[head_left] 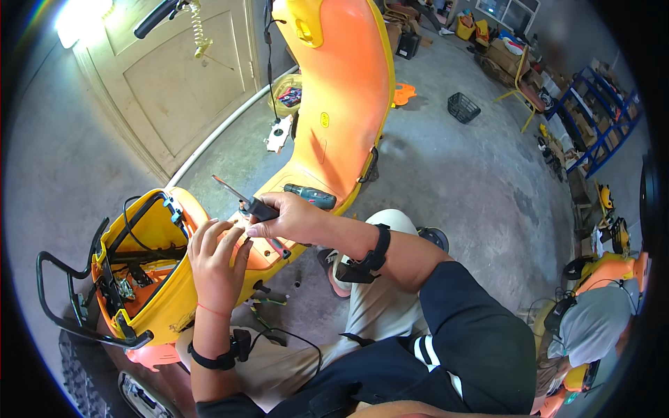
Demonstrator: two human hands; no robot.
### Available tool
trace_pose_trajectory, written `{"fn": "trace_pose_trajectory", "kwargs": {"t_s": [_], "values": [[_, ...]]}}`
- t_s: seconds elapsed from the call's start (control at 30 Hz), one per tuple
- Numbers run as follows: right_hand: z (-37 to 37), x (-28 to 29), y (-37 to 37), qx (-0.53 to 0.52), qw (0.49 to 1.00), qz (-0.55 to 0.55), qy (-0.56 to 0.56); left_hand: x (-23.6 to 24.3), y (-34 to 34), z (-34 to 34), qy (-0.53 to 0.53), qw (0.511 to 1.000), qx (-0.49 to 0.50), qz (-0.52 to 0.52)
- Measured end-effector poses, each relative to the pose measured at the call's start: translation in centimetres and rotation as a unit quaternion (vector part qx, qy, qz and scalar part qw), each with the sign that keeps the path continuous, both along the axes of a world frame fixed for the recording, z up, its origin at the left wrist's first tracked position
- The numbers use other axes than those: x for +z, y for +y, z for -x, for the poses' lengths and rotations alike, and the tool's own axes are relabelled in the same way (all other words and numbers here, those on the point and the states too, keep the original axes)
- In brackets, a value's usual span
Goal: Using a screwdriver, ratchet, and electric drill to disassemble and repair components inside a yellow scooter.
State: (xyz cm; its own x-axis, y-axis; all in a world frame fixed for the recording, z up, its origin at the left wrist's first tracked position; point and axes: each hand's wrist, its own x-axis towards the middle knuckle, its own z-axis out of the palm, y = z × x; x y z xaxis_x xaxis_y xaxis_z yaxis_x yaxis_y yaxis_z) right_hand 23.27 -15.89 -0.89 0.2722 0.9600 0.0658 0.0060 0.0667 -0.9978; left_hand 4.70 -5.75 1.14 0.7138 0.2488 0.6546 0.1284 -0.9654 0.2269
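In front of me is an orange and yellow scooter body (334,104) with an open rear compartment (150,230). My right hand (289,214) grips a black-handled tool (261,209) with a long thin end pointing up and left; its exact kind is unclear. My left hand (214,261) is over the orange panel beside the compartment, fingers bent and thumb near the forefinger. Something small and dark shows at those fingertips, too small to name. A cordless drill (310,196) lies on the footboard just beyond my right hand. A red and dark handle (279,247) lies below that hand.
A black rear rack (52,292) juts out at the left, and loose wires (261,313) hang below the body. A black basket (463,108) is on the concrete floor. At the right stand a blue shelf (592,125) and a person in grey (596,324) near another orange scooter.
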Motion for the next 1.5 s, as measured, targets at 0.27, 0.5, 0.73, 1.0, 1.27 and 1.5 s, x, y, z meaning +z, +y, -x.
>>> {"fn": "trace_pose_trajectory", "kwargs": {"t_s": [0.27, 0.5, 0.73, 1.0, 1.27, 1.5], "values": [[0.0, 0.3, -0.1, -0.007, 1.0, 0.015, 0.021, 0.5, -0.1, 0.1, -0.024, 1.0, -0.001, -0.002], [0.2, 0.4, -0.1, -0.014, 0.999, 0.014, 0.036, 0.6, -0.1, 0.2, -0.022, 1.0, -0.017, 0.008], [0.2, 0.4, -0.2, 0.015, 0.998, 0.014, 0.058, 0.7, -0.3, 0.3, -0.017, 0.999, -0.014, 0.033], [0.8, -0.2, -0.1, 0.048, 0.997, 0.021, 0.065, 0.6, -0.3, 0.2, -0.012, 0.999, -0.037, 0.031], [1.2, -0.4, 0.0, 0.034, 0.996, 0.005, 0.08, 0.6, -0.4, 0.2, -0.014, 1.0, -0.026, 0.008], [1.3, 0.2, -0.2, 0.051, 0.993, 0.019, 0.1, 0.9, -0.3, 0.3, -0.028, 0.999, -0.02, 0.001]]}}
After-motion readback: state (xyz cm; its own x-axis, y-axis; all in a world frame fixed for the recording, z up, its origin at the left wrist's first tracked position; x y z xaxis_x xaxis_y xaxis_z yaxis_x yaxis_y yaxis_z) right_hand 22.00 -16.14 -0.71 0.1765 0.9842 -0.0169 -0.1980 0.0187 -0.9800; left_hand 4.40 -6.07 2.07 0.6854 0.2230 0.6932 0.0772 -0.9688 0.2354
